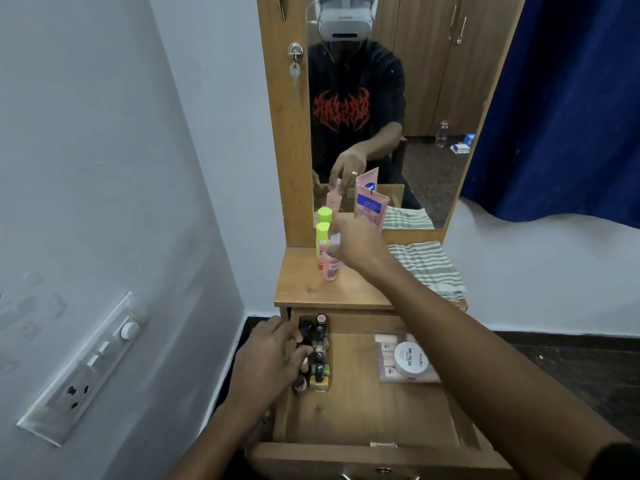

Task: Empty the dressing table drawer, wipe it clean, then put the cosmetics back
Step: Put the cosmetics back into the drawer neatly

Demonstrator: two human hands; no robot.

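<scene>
Over the open drawer [363, 453], the left grip [273, 355] was curled round nail polish bottles [320, 372]; the right grip [353, 247] pinched a pink bottle [330, 270] by its cap on the table [304, 289]

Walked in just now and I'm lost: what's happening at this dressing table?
A person seems to be emptying the open drawer. The right hand holds a pink bottle on the tabletop, near a green-capped bottle and a striped cloth. The left hand grips nail polish bottles at the drawer's left side; a white tub sits on a clear box inside.
</scene>
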